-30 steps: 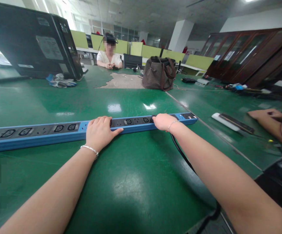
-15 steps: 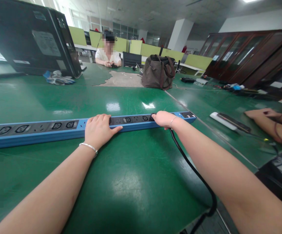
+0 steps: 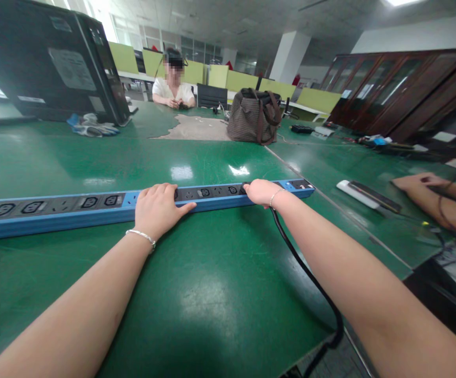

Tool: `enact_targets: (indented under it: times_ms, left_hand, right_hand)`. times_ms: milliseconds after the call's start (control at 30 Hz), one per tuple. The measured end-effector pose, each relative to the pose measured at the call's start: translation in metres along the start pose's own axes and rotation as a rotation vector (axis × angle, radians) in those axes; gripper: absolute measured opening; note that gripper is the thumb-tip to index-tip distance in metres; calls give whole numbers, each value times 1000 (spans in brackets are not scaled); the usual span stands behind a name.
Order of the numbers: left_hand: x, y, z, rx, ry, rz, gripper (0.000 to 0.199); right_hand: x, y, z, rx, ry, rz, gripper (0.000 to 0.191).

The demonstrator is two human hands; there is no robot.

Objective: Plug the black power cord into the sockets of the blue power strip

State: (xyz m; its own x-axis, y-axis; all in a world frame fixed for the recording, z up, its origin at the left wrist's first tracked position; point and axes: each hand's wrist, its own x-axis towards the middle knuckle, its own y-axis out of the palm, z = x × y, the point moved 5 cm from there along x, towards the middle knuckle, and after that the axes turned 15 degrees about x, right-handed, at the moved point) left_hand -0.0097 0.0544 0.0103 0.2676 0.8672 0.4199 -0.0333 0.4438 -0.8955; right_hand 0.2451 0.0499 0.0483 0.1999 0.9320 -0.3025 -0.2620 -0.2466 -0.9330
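Left hand [image 3: 156, 207]: laid across a long blue-edged power strip with black sockets [image 3: 212, 203], thumb spread; squeeze, cannot be told. Right hand [image 3: 262, 192], well apart: closed on a mostly hidden black plug [image 3: 244, 187] at the strip's right part, seating unclear. Thick black cord [image 3: 300, 261]: trails over the edge of the glossy green table [image 3: 204, 294] bearing the strip. Hazards, judged: cord drag could skew the plug; a slack left hand could let the strip slide. Beyond: brown fabric bag [image 3: 247, 123].
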Motion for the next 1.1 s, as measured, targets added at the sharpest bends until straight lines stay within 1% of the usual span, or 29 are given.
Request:
enact_targets:
  times_ms: [67,167,233,333,400,467,567,633,700,767,800,900,967,1033,1100]
  left_hand:
    - [0,0,0,-12,-2,-4,67]
    - [0,1,1,-14,-2,-11,67]
    - [0,1,1,-9,0,-11,67]
    - [0,0,0,-10,4,-13,66]
    - [0,0,0,-11,4,-13,66]
    - [0,0,0,-9,4,-10,66]
    - [0,0,0,-5,-3,-6,66]
    - [-1,-1,0,-2,-4,-10,66]
    - [-1,-2,0,1,-3,-17,66]
    - [-1,-2,0,10,-7,-22,66]
    - [-1,-2,0,16,-9,-22,65]
    - [-1,-1,0,26,-10,-15,65]
    - [-1,-1,0,23,-7,-14,65]
    - [0,-1,0,17,-6,-12,65]
    - [-1,-1,0,8,-3,-15,66]
  right_hand:
    - [-2,0,-3,88,31,-33,58]
    - [-2,6,-11,275,23,-125,55]
    - [0,14,-17,453,18,-190,49]
    - [0,25,-25,810,41,-276,38]
    - [-2,33,-27,1068,77,-262,36]
    - [-4,39,-27,1299,100,-189,38]
    - [-5,44,-26,1540,88,-92,41]
    - [-3,46,-27,1619,82,-75,41]
    - [-3,46,-28,1656,93,-85,42]
    - [-7,40,-27,1692,50,-117,44]
    - [-11,34,-25,1718,-6,-135,44]
    - [-30,10,-16,1802,-253,-181,44]
    - [-42,0,-11,1842,-324,-204,43]
    - [-49,1,-5,1886,-295,-182,44]
    - [-52,10,2,1936,-215,-141,46]
